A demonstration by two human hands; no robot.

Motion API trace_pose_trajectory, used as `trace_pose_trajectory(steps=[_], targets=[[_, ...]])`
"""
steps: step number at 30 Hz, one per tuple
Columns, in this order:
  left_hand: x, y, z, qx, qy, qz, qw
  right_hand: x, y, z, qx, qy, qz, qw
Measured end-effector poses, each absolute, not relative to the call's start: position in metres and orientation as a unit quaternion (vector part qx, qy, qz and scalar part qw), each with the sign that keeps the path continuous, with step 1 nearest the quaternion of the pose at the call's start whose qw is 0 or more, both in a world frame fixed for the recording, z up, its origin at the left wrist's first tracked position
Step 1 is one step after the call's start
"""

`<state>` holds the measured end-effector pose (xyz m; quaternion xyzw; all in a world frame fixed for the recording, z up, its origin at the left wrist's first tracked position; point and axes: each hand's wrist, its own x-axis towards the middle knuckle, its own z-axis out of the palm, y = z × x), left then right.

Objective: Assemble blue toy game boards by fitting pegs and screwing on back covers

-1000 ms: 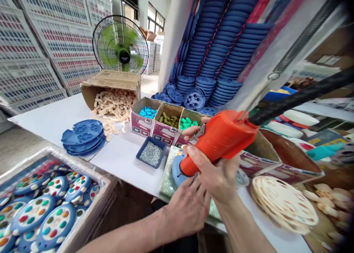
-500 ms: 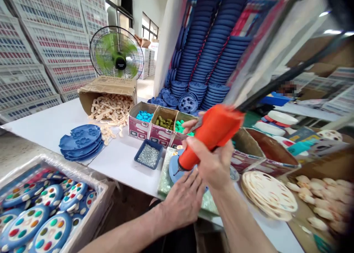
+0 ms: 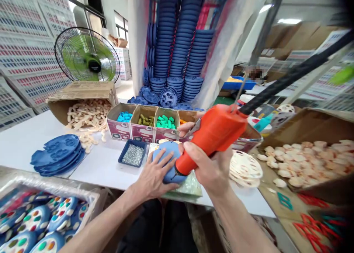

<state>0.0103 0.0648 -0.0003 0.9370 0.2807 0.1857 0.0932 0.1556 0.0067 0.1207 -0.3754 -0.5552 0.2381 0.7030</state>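
My right hand is wrapped round an orange electric screwdriver, whose black nose tilts down to the left. Its tip meets the near edge of a round blue plastic disc. Fingers spread, my left hand lies flat across the left part of that disc. Beneath the disc is a pale green padded block on the table. Left of it stands a small dark blue tray of tiny metal screws.
Behind is a row of cardboard bins with coloured plastic pieces. Blue discs lie stacked at left, cream discs at right. A crate of finished-looking toys stands front left; a fan is behind.
The view has swung right. My left hand has shifted from the disc's near side to its left part, fingers now more spread. The screwdriver remains in my right hand.
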Motion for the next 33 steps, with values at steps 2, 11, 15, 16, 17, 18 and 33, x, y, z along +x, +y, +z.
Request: trace_pose_trajectory(steps=[2, 11, 15, 16, 17, 18, 33], targets=[[0.011, 0.064, -0.001, 0.932, 0.286, 0.198, 0.102, 0.152, 0.008, 0.119, -0.367, -0.566, 0.252, 0.694], [0.011, 0.065, -0.005, 0.923, 0.278, 0.232, 0.131, 0.144, 0.008, 0.103, -0.360, -0.606, 0.266, 0.657], [0.012, 0.063, -0.006, 0.923, 0.276, 0.241, 0.120, 0.143, 0.007, 0.099, -0.360, -0.607, 0.276, 0.653], [0.012, 0.063, -0.006, 0.922, 0.276, 0.245, 0.117, 0.143, 0.007, 0.100, -0.361, -0.607, 0.279, 0.651], [0.012, 0.063, -0.006, 0.921, 0.276, 0.249, 0.115, 0.142, 0.007, 0.100, -0.361, -0.607, 0.283, 0.648], [0.012, 0.062, -0.006, 0.920, 0.278, 0.254, 0.112, 0.142, 0.006, 0.101, -0.362, -0.608, 0.289, 0.645], [-0.011, 0.080, 0.006, 0.878, 0.263, 0.340, 0.210, 0.234, 0.064, 0.160, -0.468, -0.554, 0.049, 0.686]])
